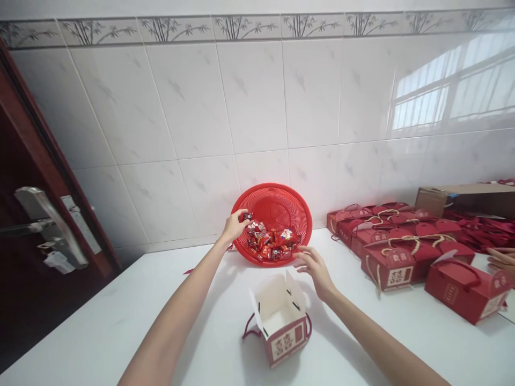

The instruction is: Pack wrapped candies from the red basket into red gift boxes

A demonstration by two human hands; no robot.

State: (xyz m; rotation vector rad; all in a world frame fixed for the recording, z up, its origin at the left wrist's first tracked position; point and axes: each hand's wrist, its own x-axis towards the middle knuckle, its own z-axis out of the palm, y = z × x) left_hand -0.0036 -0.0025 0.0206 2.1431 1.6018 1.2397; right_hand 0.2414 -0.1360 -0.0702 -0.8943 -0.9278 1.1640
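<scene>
A red plastic basket (277, 195) leans against the tiled wall, with red-wrapped candies (267, 244) gathered in its lower part. At the basket's left rim, my left hand (236, 224) pinches a small dark-red wrapped candy (246, 216). My right hand (314, 266) hovers by the basket's lower right edge, fingers apart, holding nothing. Below the basket, nearer to me, an open red and white gift box (286, 343) stands upright with its flaps raised; its inside looks white and bare. Dark red cord handles hang at both its sides.
Closed red gift boxes (390, 268) with cord handles fill the right of the white table (161, 300). Behind them is a cardboard box (430, 203) near red ribbons. Another person's hand (501, 258) shows at the right edge. A dark red door (36, 279) stands left.
</scene>
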